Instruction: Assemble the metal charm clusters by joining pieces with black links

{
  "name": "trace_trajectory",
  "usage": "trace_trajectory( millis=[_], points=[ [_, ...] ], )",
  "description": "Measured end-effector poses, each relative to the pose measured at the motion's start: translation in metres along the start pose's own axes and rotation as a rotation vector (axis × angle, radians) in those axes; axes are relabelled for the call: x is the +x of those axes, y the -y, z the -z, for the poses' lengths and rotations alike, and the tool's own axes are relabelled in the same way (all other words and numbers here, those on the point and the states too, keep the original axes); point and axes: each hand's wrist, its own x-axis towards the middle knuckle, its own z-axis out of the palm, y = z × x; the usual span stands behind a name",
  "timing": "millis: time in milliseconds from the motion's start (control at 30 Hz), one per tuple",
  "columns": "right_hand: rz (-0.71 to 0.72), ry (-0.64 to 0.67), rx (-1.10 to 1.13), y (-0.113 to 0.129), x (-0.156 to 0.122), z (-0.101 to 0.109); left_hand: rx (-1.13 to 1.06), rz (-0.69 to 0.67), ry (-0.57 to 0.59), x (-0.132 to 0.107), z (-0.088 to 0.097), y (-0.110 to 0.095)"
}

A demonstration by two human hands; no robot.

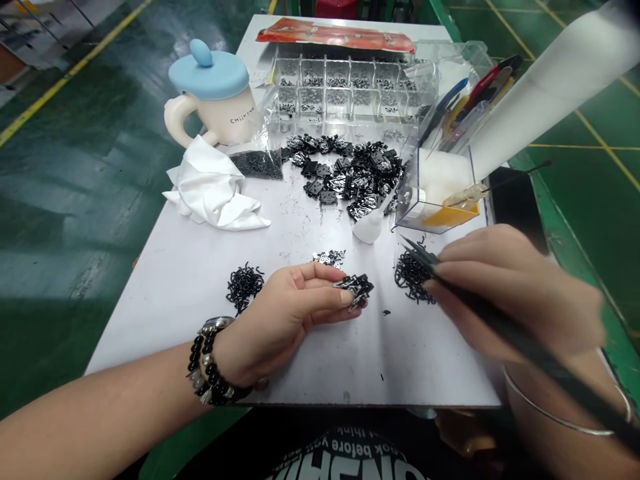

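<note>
Across a white-topped work table [150, 333] on a glossy green floor [70, 200], parts and tools spread from the far edge to the near one. Along the far edge lies a red printed packet [335, 35], with a clear plastic compartment box [340, 87] just before it, dark bits in its cells. Near the far left corner stands a cream mug with a blue silicone lid [210, 100], a crumpled white cloth [210, 190] just in front. Toward the far right corner, a clear acrylic holder [435, 193] carries red-handled pliers [487, 87] among other tools.

Mid-table spreads a heap of small black-and-silver hinges [345, 173], with a clear bag of black pieces [255, 160] at its left and a small white squeeze bottle [367, 227] just below its right side. Nearer the near edge lie two loose piles of curled black wire pieces [244, 287], one on each side of the hands.

The left hand [285, 313], circled by a black beaded bracelet [213, 360], rests on the table, pinching a small clump of black-and-silver hinges [354, 290] at its fingertips. The blurred right hand [510, 287] clenches long black tweezers [525, 333], their tips over the right pile.
</note>
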Motion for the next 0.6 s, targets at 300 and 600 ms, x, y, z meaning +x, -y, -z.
trace_trajectory(
  millis=[300, 600],
  points=[
    [0.168, 0.327, -0.261, -0.009, -0.002, -0.03, -0.031, 0.005, 0.037, -0.002, 0.001, -0.003],
    [0.141, 0.28, -0.24, -0.007, -0.002, -0.041, 0.219, -0.171, 0.053, -0.006, 0.008, 0.003]
  ],
)
